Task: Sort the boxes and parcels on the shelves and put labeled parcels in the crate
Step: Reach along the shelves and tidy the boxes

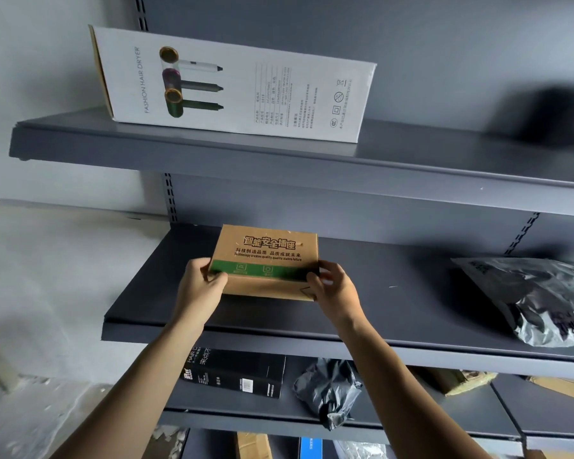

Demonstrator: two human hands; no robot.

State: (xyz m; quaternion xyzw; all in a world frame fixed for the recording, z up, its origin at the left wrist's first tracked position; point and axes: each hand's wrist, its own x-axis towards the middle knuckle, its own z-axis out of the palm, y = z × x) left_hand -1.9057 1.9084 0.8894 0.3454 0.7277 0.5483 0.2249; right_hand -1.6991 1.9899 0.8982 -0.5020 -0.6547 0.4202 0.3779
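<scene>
Grey metal shelving [395, 293], matte, flat boards on slotted uprights, filled the view.

Top board: a long white carton [239, 87], smooth printed card, brown raw card at its left end, printed "FASHION HAIR DRYER" with three dryers pictured. It stood on its long edge, skewed to the shelf front.

Middle board, right end: a silver-grey plastic mailer [537, 299], glossy and wrinkled, lay flat, well apart from your hands.

Middle board, left part: a flat rectangular kraft cardboard box [265, 256], black lettering on the lid, green band along the near edge. You held it by both short ends. Your left hand [199, 286] gripped the left end, thumb on the green band, fingers curled round the side. Your right hand [335, 289] gripped the right end the same way, thumb on top. The box was tilted, lid toward you; whether its far edge touched the board could not be told.

Board below: a black glossy carton [236, 372] with white print, and just right of it a crumpled dark grey plastic parcel [328, 389], lumpy.
</scene>
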